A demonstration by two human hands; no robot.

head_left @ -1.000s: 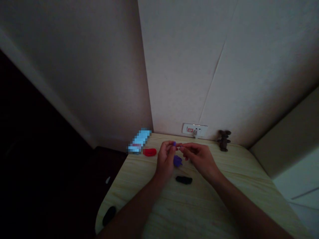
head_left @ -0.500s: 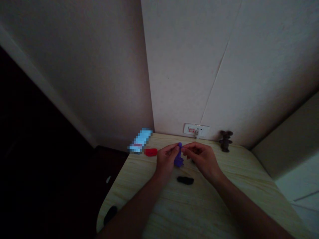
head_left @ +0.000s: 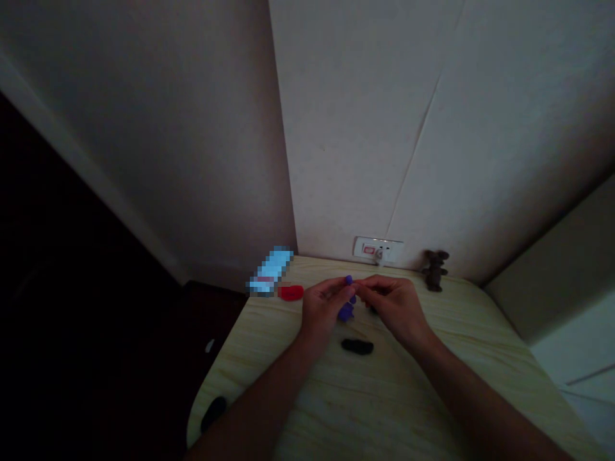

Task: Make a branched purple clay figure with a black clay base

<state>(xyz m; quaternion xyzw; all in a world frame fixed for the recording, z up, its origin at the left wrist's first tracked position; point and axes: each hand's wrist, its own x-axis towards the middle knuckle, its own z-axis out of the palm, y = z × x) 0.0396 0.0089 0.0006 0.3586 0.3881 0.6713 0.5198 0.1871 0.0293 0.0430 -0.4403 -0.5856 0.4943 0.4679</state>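
Above the wooden table, my left hand (head_left: 323, 308) is closed around a small purple piece of what looks like modelling clay (head_left: 348, 280), its rounded tip showing above the fingers. The thumb and fingers of my right hand (head_left: 391, 304) pinch together against the same piece from the right, and the fingertips of both hands meet. Just below them shows a larger purple lump (head_left: 346, 312), partly hidden by my left hand; whether it joins the held piece I cannot tell. Nearer to me lies a black elongated lump (head_left: 357, 347). Something small, dark and orange is partly hidden under my right hand.
Left of my hands is a red lump (head_left: 291, 293), beside a blurred-out phone-like slab (head_left: 270, 271). A brown bear-like figure (head_left: 435, 271) stands at the back right of the table (head_left: 346, 410). A wall socket (head_left: 378, 249) is behind. Another black object (head_left: 214, 413) lies front left.
My fingertips were apart a second ago with purple between them. They have come together on the purple piece, my right fingers now pressed against it. The view has shifted slightly.
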